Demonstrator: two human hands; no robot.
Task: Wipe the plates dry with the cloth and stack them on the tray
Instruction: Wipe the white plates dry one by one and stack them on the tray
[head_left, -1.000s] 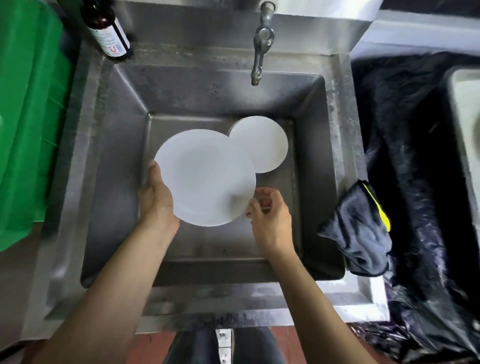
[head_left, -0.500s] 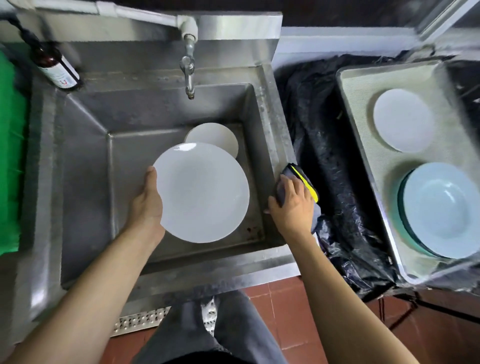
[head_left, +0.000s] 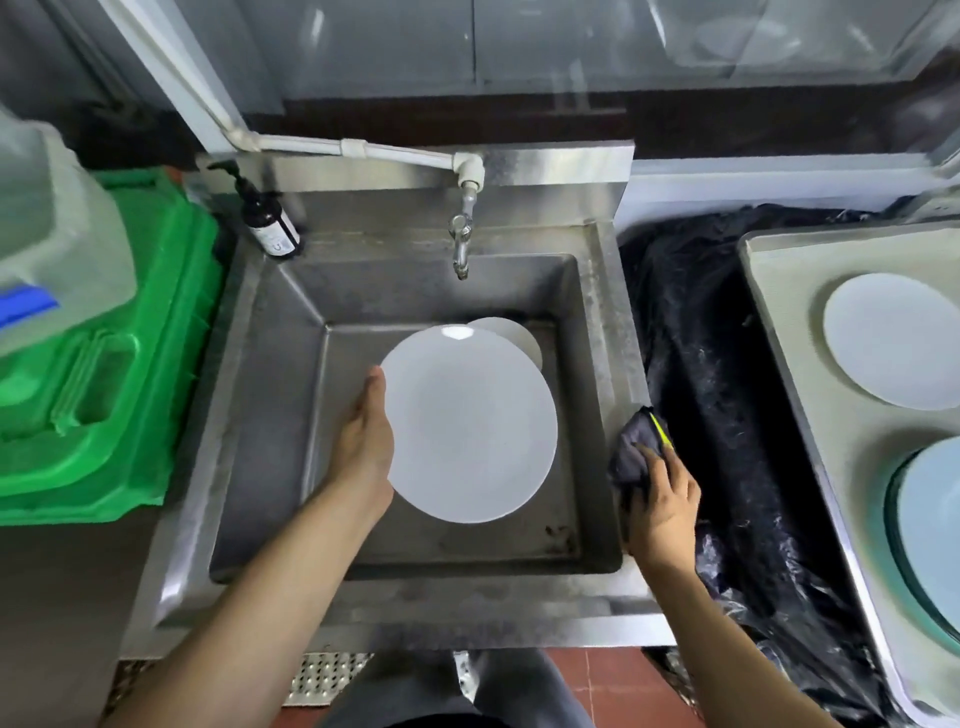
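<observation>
head view: left hand (head_left: 366, 441) grips large white plate (head_left: 470, 423) by its left rim, held over sink (head_left: 270, 395). right hand (head_left: 662, 506) clutches dark cloth (head_left: 631, 457) on sink's right edge. tray (head_left: 779, 291) at right carries white plate (head_left: 891, 345) and bluish stack (head_left: 930, 530).

White plate (head_left: 470, 426), dark grey cloth (head_left: 634, 457) with yellow edge, green crate (head_left: 130, 364)
</observation>
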